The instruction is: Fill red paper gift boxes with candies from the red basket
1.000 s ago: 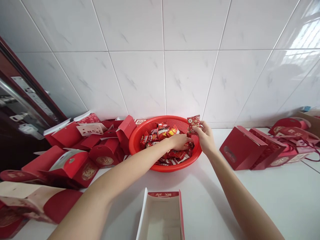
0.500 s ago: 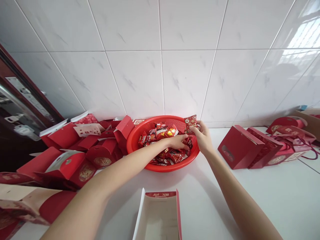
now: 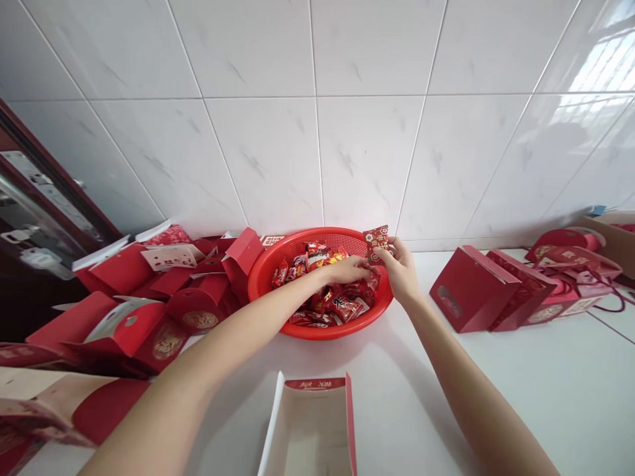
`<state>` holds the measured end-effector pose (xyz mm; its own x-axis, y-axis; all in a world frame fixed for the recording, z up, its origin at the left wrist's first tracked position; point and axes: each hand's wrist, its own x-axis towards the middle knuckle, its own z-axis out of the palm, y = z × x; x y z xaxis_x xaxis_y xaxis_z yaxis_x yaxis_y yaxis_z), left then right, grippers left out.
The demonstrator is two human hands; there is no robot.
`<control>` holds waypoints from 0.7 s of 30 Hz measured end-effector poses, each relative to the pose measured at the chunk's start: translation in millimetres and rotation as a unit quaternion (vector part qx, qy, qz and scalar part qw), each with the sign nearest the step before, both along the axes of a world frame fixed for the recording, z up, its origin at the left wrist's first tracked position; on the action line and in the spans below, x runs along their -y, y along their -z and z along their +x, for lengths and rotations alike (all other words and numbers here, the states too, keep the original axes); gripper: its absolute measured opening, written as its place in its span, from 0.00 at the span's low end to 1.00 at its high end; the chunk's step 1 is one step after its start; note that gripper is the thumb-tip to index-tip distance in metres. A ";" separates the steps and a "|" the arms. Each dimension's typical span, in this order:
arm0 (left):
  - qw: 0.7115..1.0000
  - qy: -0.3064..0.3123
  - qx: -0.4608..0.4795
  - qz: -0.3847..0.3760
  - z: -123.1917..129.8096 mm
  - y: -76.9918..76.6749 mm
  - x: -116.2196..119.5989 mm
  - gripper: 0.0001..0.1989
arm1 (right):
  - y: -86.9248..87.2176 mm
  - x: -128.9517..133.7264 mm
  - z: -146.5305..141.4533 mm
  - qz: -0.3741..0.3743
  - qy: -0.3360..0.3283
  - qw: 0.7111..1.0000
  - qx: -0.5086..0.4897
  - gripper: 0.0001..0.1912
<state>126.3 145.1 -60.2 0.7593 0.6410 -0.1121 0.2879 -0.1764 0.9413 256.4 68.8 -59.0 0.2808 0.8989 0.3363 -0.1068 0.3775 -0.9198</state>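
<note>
Right hand (image 3: pixel 403 274), and here's the grip: thumb and fingers pinched together on a small red patterned packet (image 3: pixel 377 238), held up by the basket's right rim. Over to the left hand (image 3: pixel 343 271): palm down, fingers bent low among the wrapped sweets (image 3: pixel 343 308), and whether they have hold of one, I can't tell from here. Those sweets, mostly red with a flash of gold, lie heaped inside the red basket (image 3: pixel 317 333), mesh-sided and standing close to the tiled wall (image 3: pixel 367 165).

Nearer the viewer, apart from the basket, an open box (image 3: pixel 320 430), pale inside with a red edge, runs off the bottom of the view. White surface (image 3: pixel 407 410) underneath it all. And look left: a crowd of red boxes (image 3: pixel 198 304), some with gold emblems, packed right up beside the basket. Out right, well clear of it, red bags (image 3: pixel 473 291) stand in a row, with a brown carton (image 3: pixel 608 241) behind. Far left edge, a dark door (image 3: pixel 30 291), key (image 3: pixel 18 236) in its lock.
</note>
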 end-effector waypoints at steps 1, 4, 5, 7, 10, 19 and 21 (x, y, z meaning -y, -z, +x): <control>1.000 -0.013 0.003 0.004 -2.4 -3.9 -2.2 0.05 | 0.4 -0.3 0.1 -0.004 -0.002 1.000 -0.007 0.12; 0.999 -0.048 0.016 0.015 -14.7 -20.9 -7.8 0.08 | 1.7 -1.4 0.3 -0.003 -0.004 1.000 -0.026 0.13; 0.998 -0.062 0.023 0.019 -19.7 -27.4 -8.6 0.10 | 2.1 -1.8 0.5 0.002 -0.003 1.000 -0.029 0.12; 0.995 -0.089 0.040 0.023 -29.4 -39.4 -8.0 0.13 | 2.6 -2.3 0.9 0.017 -0.002 0.999 -0.037 0.12; 0.992 -0.103 0.066 0.021 -40.7 -49.8 -3.3 0.11 | 2.3 -2.1 1.7 0.030 -0.025 0.998 -0.040 0.13; 0.986 -0.117 0.119 0.003 -49.9 -40.1 4.2 0.17 | -3.8 2.9 2.4 0.028 -0.111 0.993 0.007 0.20; 0.982 -0.125 0.137 -0.022 -49.7 -40.3 4.1 0.19 | -3.5 2.7 2.4 0.027 -0.119 0.993 0.002 0.21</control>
